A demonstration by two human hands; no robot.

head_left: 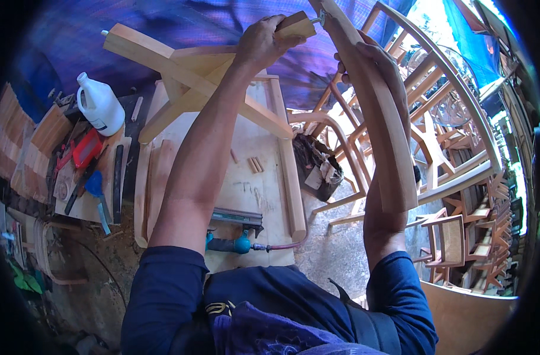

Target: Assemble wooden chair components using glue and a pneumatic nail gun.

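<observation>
Crossed wooden frame (187, 81): held up by the left fingers, most of it out to their left and a bit below; the forearm covers some.
Left hand (263, 44): fingers and thumb closed round one end of that frame, squared tip poking out past them.
Curved wooden rail (373, 112): up in the right hand, running from above those fingers to well below them.
Right hand (388, 74): wrapped round the rail, fingertips peeking past its left edge.
Pale peg (321, 18): just right of the left fingers, between frame tip and rail; can't tell if it's seated in both.
Pale panel (255, 142): below the left fingers, short dowels (256, 164) on it.
White jug (101, 106): well left of the left fingers.
Chair frames (427, 83): right of the right fingers, kinda everywhere.
</observation>
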